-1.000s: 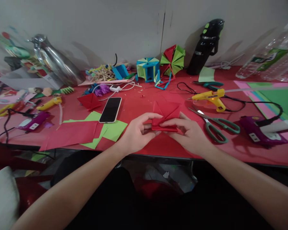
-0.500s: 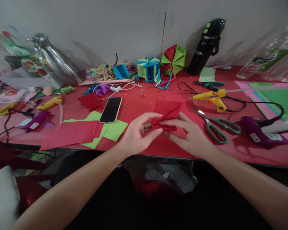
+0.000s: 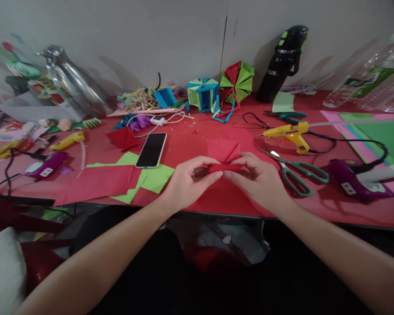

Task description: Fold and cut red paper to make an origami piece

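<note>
A folded piece of red paper (image 3: 223, 151) is held between my two hands just above the table's front part. My left hand (image 3: 193, 179) pinches its left side, thumb in front and fingers behind. On the opposite side my right hand (image 3: 258, 179) grips it the same way, and the two thumb tips nearly meet at the lower edge. A crease runs slantwise across the upper part of the paper, and a folded strip lies along the bottom. Fingers hide the paper's side edges.
Scissors (image 3: 295, 171) and a yellow glue gun (image 3: 290, 134) lie to the right. Left are a phone (image 3: 151, 150), red sheets (image 3: 95, 184), green sheets (image 3: 160, 177) and a folded red piece (image 3: 122, 139). Behind stand paper models (image 3: 203, 94), a black bottle (image 3: 280, 65) and a metal jug (image 3: 79, 81).
My right hand has shifted from lying across the paper to pinching its right side. The red paper's right part has been folded in, so it looks narrower, with a strip along the bottom.
</note>
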### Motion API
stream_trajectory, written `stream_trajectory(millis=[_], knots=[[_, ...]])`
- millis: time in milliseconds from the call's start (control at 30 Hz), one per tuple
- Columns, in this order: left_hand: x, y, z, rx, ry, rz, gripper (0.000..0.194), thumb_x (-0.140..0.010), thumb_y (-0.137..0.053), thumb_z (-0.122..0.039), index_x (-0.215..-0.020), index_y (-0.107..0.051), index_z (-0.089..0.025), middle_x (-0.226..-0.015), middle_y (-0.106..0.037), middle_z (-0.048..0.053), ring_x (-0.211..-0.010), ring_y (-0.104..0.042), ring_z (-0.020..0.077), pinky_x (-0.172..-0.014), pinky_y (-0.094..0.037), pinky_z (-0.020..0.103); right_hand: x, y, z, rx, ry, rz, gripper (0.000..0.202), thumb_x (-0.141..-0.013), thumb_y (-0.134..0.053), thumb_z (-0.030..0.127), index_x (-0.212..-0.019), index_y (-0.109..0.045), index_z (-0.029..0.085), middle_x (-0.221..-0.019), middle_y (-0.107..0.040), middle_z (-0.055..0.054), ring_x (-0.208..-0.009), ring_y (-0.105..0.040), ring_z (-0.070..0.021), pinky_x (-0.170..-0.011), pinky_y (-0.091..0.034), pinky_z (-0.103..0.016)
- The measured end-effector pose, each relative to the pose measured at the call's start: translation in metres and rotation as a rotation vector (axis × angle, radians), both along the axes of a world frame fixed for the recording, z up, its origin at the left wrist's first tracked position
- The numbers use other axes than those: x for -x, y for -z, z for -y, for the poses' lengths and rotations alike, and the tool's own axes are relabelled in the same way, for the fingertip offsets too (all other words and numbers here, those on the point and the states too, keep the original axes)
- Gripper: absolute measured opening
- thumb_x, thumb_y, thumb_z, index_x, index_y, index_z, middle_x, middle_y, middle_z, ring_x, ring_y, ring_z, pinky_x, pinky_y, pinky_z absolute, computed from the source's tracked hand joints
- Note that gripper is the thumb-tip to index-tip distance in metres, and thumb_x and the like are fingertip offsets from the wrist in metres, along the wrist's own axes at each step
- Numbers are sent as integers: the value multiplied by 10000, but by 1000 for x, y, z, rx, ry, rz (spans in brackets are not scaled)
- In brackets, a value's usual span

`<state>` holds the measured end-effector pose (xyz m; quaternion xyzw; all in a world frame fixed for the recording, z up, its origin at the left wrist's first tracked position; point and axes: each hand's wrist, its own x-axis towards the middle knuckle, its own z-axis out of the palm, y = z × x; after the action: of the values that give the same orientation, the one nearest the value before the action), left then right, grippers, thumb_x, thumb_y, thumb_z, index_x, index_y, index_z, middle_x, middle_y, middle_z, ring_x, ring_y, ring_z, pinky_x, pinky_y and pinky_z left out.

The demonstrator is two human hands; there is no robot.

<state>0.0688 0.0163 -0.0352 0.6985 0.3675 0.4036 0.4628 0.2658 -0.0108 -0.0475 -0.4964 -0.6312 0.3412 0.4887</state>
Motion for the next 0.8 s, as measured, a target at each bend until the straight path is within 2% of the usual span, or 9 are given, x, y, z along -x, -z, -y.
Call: stream_trajectory(millis=[167, 300, 333, 400, 500, 567, 667, 800], knots=[[1, -1, 0, -17, -47, -14, 175, -864, -691, -302, -978, -654, -175, -937, -702, 45, -842, -694, 157, -787, -599, 275, 1, 7, -5, 103, 37, -245, 364, -727, -824, 374, -944, -566, 237, -856, -654, -10, -797, -648, -175, -715, -559, -324], [-1, 1, -1, 73, -20, 101, 289, -860, -689, -276, -1117, -571, -216, -821, -591, -20, -717, -653, 112, -778, -618, 290, 4, 3, -6, 202, 32, -418, 602, -644, -879, 342, -1118, -518, 262, -987, -684, -28, -892, -677, -195, -824, -575, -383], [-2, 1, -1, 101, -16, 136, 368, -851, -700, -266, -1180, -537, -231, -776, -555, -43, -675, -637, 101, -778, -623, 297, 4, 2, -6, 251, 4, -433, 585, -654, -873, 352, -1128, -545, 249, -992, -689, -35, -896, -678, -196, -843, -571, -391], [-3, 2, -3, 164, -26, 197, 553, -817, -736, -245, -1294, -456, -253, -718, -522, -72, -640, -626, 99, -779, -630, 315, 2, 1, -5, 344, -51, -421, 422, -695, -845, 388, -1012, -633, 206, -908, -697, -35, -832, -677, -183, -846, -569, -389], [-5, 4, -4, 290, -40, 249, 687, -771, -777, -234, -1342, -395, -250, -768, -601, -53, -710, -676, 138, -780, -631, 356, -1, 2, -4, 379, -86, -363, 289, -748, -800, 440, -804, -680, 183, -787, -692, -24, -761, -667, -173, -833, -571, -387], [-6, 5, -4, 365, -3, 220, 662, -742, -798, -230, -1299, -440, -223, -893, -675, 7, -811, -708, 180, -799, -619, 382, -3, 3, -5, 334, -99, -319, 270, -790, -761, 452, -845, -716, 192, -834, -715, -34, -820, -678, -192, -860, -564, -401], [-6, 4, -5, 423, 81, 147, 559, -695, -829, -214, -1177, -549, -165, -1043, -708, 87, -934, -707, 220, -840, -588, 383, -4, 2, -6, 244, -90, -281, 299, -825, -732, 426, -1032, -731, 211, -994, -743, -55, -953, -685, -215, -918, -547, -415], [-4, 0, -7, 468, 62, 140, 494, -691, -837, -241, -1114, -598, -151, -1043, -723, 99, -916, -706, 212, -829, -574, 369, -7, -6, -5, 152, -42, -172, 300, -808, -757, 372, -1055, -715, 207, -992, -753, -58, -912, -700, -214, -849, -564, -388]])
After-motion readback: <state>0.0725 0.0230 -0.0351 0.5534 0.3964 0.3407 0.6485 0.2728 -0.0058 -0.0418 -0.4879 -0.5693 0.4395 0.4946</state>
